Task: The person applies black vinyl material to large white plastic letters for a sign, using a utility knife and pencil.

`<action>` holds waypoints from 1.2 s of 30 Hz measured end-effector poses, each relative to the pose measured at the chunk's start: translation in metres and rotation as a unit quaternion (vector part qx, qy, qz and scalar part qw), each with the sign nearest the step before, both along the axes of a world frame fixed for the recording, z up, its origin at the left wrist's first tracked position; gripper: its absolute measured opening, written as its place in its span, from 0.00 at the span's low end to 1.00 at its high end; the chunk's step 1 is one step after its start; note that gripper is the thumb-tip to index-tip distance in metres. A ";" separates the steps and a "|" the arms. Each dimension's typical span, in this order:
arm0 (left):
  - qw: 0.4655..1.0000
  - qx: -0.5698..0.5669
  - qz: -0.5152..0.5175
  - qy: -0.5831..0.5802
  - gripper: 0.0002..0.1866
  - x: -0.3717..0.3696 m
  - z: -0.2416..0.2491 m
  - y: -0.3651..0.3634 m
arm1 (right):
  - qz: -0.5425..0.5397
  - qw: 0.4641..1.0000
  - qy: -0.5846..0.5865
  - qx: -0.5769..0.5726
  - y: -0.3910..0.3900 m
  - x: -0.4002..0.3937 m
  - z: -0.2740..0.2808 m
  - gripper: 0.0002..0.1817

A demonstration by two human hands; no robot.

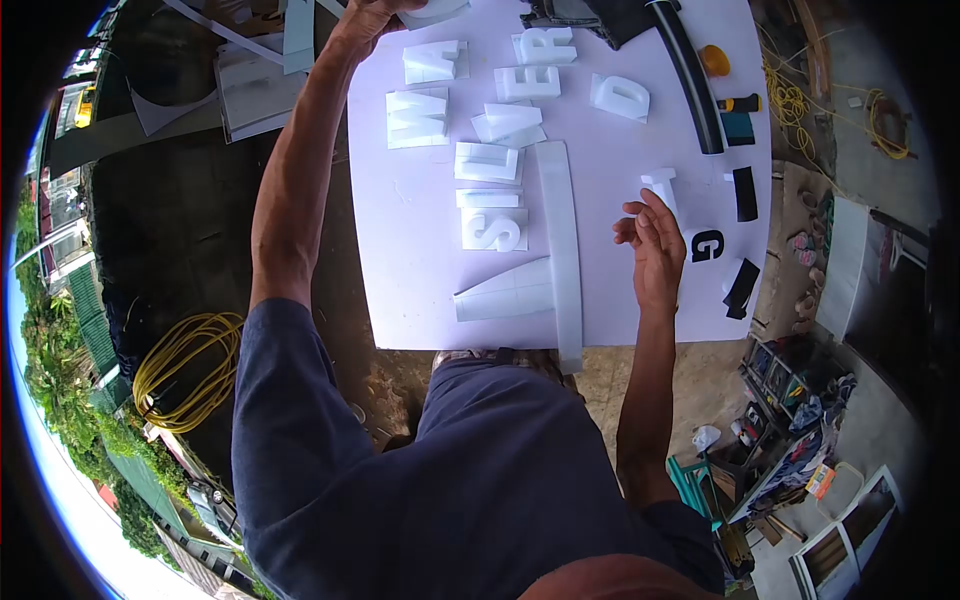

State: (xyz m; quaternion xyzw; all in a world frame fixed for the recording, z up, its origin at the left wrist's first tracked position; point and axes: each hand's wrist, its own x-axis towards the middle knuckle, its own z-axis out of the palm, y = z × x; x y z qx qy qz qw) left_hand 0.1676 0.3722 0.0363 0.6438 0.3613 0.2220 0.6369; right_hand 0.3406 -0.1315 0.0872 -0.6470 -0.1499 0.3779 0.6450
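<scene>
My left hand (375,15) is at the table's far left edge, its fingers closed on a white curved piece (435,12) at the top of the view. My right hand (655,245) hovers over the right part of the white table (610,290), palm up, fingers apart and slightly bent. Just beyond its fingertips is a small white letter piece (660,183). A black letter G (708,246) lies to the right of this hand. White raised letters, among them a W (418,118), an S (495,230) and a D (622,97), lie across the table.
A long white strip (562,250) crosses the near table edge beside a tapered white sheet (505,290). A black tube (690,80), an orange round object (714,61) and black pieces (741,288) lie at right. Yellow cable (190,370) coils at the left.
</scene>
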 end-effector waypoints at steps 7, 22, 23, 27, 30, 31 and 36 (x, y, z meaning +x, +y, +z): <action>0.991 -0.064 -0.072 0.095 0.29 0.030 -0.086 0.091 | -0.048 0.995 0.006 -0.091 -0.067 0.000 -0.010 0.23; 0.907 0.389 0.109 0.117 0.18 0.017 -0.052 0.003 | 0.059 0.735 -0.531 -0.418 -0.014 0.085 -0.084 0.24; 0.909 0.392 0.091 0.107 0.17 0.007 -0.030 -0.038 | 0.080 0.714 -0.550 -0.426 -0.016 0.085 -0.092 0.23; 0.946 0.320 -0.017 0.052 0.05 -0.035 0.038 -0.241 | 0.042 0.734 -0.562 -0.379 -0.018 0.078 -0.088 0.22; 0.960 0.242 -0.103 0.095 0.07 -0.079 0.034 -0.367 | 0.018 0.951 -0.176 -0.255 -0.038 0.031 -0.042 0.22; 0.954 0.251 -0.122 0.106 0.06 -0.090 0.028 -0.400 | 0.060 0.986 -0.070 -0.136 -0.051 0.013 -0.043 0.21; 0.943 0.266 -0.073 0.188 0.13 -0.120 -0.015 -0.472 | 0.204 0.967 0.120 -0.097 -0.108 -0.089 -0.064 0.19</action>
